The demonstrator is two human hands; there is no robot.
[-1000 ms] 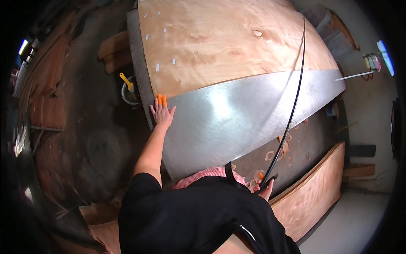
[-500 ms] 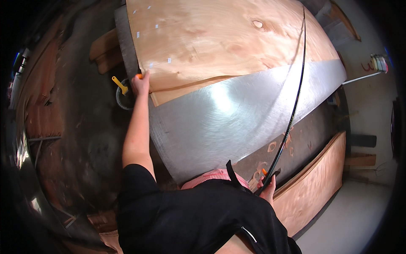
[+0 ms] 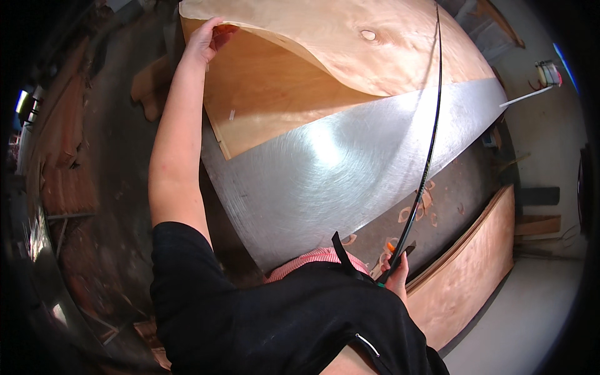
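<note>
My left hand [image 3: 205, 42] is closed on the near left corner of a thin wood veneer sheet [image 3: 312, 31], holding it raised and curled back. Under the curl shows another veneer sheet [image 3: 275, 94], lying flat on the shiny metal tabletop [image 3: 300, 187]. A bit of orange shows at the left fingers. Low on the right, my right hand [image 3: 396, 275] grips the near end of a long, thin, black flexible rod [image 3: 429, 147], which reaches across the table to the far side. Something orange and a small dark pointed piece show at the right fingers; I cannot make out what they are.
A stack of veneer sheets [image 3: 469, 269] stands to the right of the table. Wood scraps [image 3: 425, 203] litter the floor between them. More reddish-brown sheets [image 3: 65, 187] are at the far left. Beyond the table's right corner is a white container [image 3: 549, 74].
My left hand has moved away from me, lifting the top veneer's corner and folding it back so the sheet beneath shows. My right hand keeps the rod almost in place.
</note>
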